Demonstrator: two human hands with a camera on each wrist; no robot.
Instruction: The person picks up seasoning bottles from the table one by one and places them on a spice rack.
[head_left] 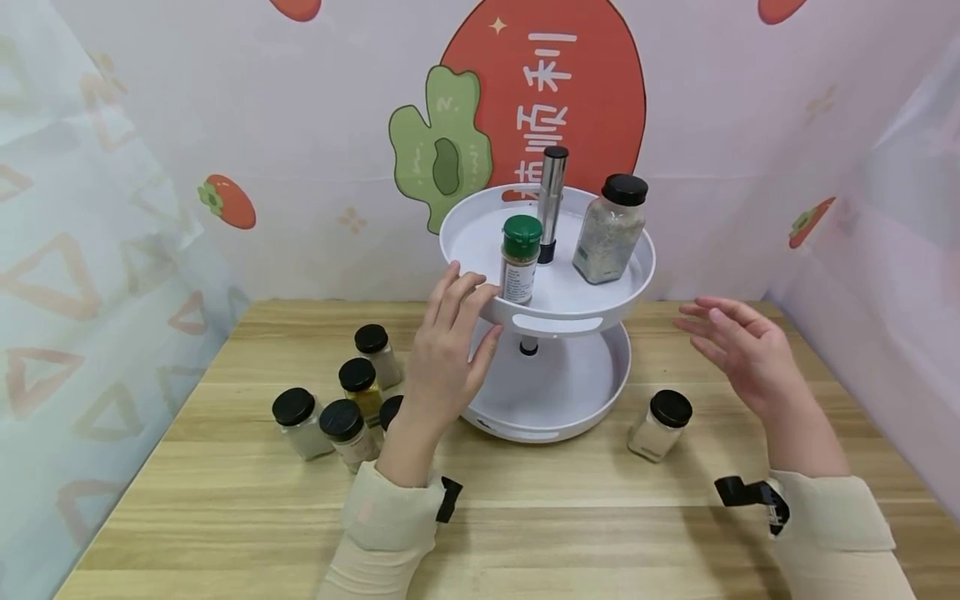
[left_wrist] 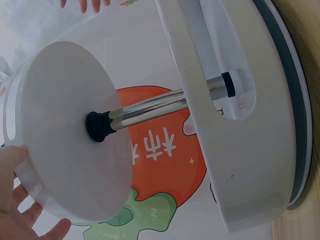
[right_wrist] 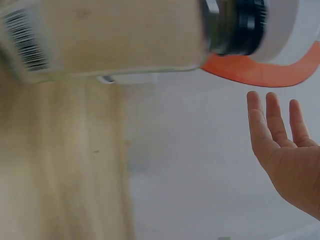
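Note:
A white two-tier round tray stand point(head_left: 555, 400) with a metal post point(head_left: 551, 204) stands on the wooden table. My left hand point(head_left: 450, 342) is at the left edge of the upper tray point(head_left: 480, 221), its fingers spread along the rim and the thumb lower, near the tray's wall. On that tray, a green-capped spice bottle point(head_left: 520, 260) stands at the front, with a larger black-lidded glass jar point(head_left: 611, 229) to the right. My right hand point(head_left: 750, 354) hangs in the air right of the stand, fingers extended and holding nothing. Below it stands a small black-lidded jar point(head_left: 658, 427).
Several black-lidded jars point(head_left: 302, 423) are grouped on the table point(head_left: 225, 517) left of the stand; my left forearm partly hides one. A printed backdrop point(head_left: 337, 150) rises behind the table's far edge.

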